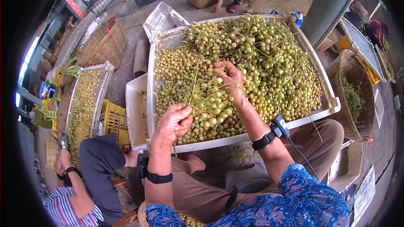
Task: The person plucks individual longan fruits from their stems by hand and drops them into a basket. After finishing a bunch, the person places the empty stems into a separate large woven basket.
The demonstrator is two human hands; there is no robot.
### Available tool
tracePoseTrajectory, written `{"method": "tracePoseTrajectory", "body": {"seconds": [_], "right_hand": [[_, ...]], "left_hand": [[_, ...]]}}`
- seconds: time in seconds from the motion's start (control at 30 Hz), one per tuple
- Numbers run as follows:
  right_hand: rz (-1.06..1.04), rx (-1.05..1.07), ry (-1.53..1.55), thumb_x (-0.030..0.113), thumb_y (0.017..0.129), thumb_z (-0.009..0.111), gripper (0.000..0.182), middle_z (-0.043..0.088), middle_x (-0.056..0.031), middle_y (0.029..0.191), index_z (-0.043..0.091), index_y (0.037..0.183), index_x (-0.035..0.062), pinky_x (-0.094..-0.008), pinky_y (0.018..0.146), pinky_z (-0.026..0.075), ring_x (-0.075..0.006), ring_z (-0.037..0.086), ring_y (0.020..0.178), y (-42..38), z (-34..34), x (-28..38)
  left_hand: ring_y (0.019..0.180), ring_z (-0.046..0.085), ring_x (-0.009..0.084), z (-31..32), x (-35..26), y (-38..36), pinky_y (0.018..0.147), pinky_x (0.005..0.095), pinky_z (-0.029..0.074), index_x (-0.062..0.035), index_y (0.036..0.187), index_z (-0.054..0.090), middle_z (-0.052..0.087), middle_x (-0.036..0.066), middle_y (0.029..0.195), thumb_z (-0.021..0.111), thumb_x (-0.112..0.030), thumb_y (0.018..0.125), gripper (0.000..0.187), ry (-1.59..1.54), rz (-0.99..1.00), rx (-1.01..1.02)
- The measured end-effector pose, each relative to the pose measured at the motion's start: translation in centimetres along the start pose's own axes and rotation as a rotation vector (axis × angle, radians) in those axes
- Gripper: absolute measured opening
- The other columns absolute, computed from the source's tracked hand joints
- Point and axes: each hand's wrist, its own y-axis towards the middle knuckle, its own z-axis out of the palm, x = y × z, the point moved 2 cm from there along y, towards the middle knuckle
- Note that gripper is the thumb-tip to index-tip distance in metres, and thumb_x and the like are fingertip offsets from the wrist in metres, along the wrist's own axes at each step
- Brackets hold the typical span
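A large white-rimmed tray (330,108) in front of me is heaped with small round yellow-green fruits (275,54), many still on thin green stems. My left hand (173,121), above the near left part of the tray, is closed in a pinch on the stem end of a fruit sprig (206,101). The sprig spreads rightward over the loose fruits. Near the tray's middle, my right hand (229,77) has its fingers curled together at the far side of that sprig. What lies between those fingertips is hidden.
Left of me, another person's hands (63,162) are beside a long tray (108,69) of fruits. A yellow crate (114,120) and a wicker basket (103,44) stand on that side. To the right is a basket (336,77) holding stems; a metal post (332,8) rises behind the tray.
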Motion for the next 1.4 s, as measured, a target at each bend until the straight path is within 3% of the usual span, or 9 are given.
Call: {"method": "tracePoseTrajectory", "body": {"seconds": [0.13,0.27,0.43,0.7,0.9,1.0,1.1,1.3,1.4], "right_hand": [[0.379,0.305,0.594,0.024,0.082,0.053,0.022,0.058,-0.0032,0.079,0.052,0.097,0.0075,-0.0140,0.032,0.029,-0.0075,0.047,0.050,-2.1,-0.3,0.8],[0.409,0.459,0.734,0.019,0.083,0.052,0.028,0.055,-0.0075,0.097,0.044,0.107,0.0064,-0.0129,0.032,0.030,-0.0071,0.047,0.053,-3.2,-0.5,-0.3],[0.356,0.579,0.530,0.004,0.078,0.053,0.023,0.054,-0.0073,0.103,0.046,0.099,0.0066,-0.0108,0.031,0.030,-0.0074,0.053,0.062,-2.6,0.4,0.0],[0.205,0.636,0.519,0.030,0.080,0.056,0.033,0.054,-0.0005,0.079,0.052,0.103,0.0067,-0.0136,0.032,0.024,-0.0033,0.038,0.043,-3.3,0.7,0.7],[0.334,0.572,0.606,0.025,0.081,0.056,0.026,0.054,0.0035,0.075,0.053,0.100,0.0075,-0.0142,0.034,0.027,-0.0023,0.038,0.045,-3.1,-0.4,0.4],[0.294,0.765,0.438,0.023,0.081,0.056,0.029,0.056,0.0032,0.079,0.054,0.104,0.0066,-0.0138,0.040,0.032,-0.0012,0.036,0.045,-3.9,-0.1,2.1],[0.278,0.692,0.339,0.030,0.075,0.061,0.035,0.046,0.0081,0.062,0.055,0.098,0.0038,-0.0118,0.035,0.024,0.0014,0.032,0.043,-3.5,-0.1,1.5],[0.271,0.613,0.439,0.023,0.075,0.062,0.026,0.049,0.0087,0.066,0.057,0.094,0.0055,-0.0122,0.036,0.026,-0.0005,0.035,0.043,-3.4,0.2,2.3],[0.293,0.556,0.128,0.019,0.079,0.059,0.014,0.053,0.0063,0.065,0.061,0.088,0.0083,-0.0149,0.041,0.032,-0.0012,0.042,0.049,-2.5,-0.6,1.5]], "left_hand": [[0.034,0.026,0.0020,-0.2,0.0,-0.3,0.029,0.0163,0.021,-0.0096,0.069,0.045,0.040,-0.002,0.051,0.049,-0.020,0.085,0.019,-0.038,0.016,-0.018],[0.034,0.026,0.0021,-0.2,0.0,-0.1,0.029,0.0164,0.021,-0.0094,0.069,0.045,0.040,-0.001,0.051,0.050,-0.020,0.084,0.019,-0.014,-0.007,-0.036],[0.034,0.026,0.0024,-0.4,0.2,-0.1,0.029,0.0168,0.021,-0.0094,0.069,0.044,0.040,-0.001,0.051,0.050,-0.020,0.084,0.019,0.000,-0.003,-0.063],[0.033,0.026,0.0030,-0.1,0.2,0.3,0.029,0.0175,0.020,-0.0101,0.066,0.042,0.039,0.000,0.049,0.049,-0.019,0.084,0.021,0.035,-0.044,-0.063],[0.033,0.027,0.0036,-0.1,0.2,0.5,0.028,0.0181,0.021,-0.0104,0.067,0.044,0.040,0.000,0.049,0.051,-0.020,0.083,0.020,0.049,-0.040,-0.067],[0.033,0.027,0.0035,0.0,0.1,0.6,0.029,0.0175,0.021,-0.0099,0.069,0.045,0.040,0.000,0.049,0.051,-0.019,0.083,0.018,0.084,-0.052,-0.052],[0.034,0.027,0.0034,-0.2,0.3,0.6,0.029,0.0173,0.021,-0.0098,0.069,0.045,0.039,-0.001,0.049,0.050,-0.018,0.084,0.018,0.081,-0.056,-0.033],[0.034,0.027,0.0031,-0.3,0.1,0.8,0.029,0.0172,0.020,-0.0103,0.069,0.045,0.038,-0.001,0.049,0.050,-0.018,0.084,0.018,0.076,-0.070,-0.054],[0.035,0.027,0.0028,-0.7,0.0,0.7,0.029,0.0170,0.020,-0.0107,0.069,0.045,0.038,-0.002,0.049,0.049,-0.018,0.085,0.018,0.078,-0.065,-0.067]]}}
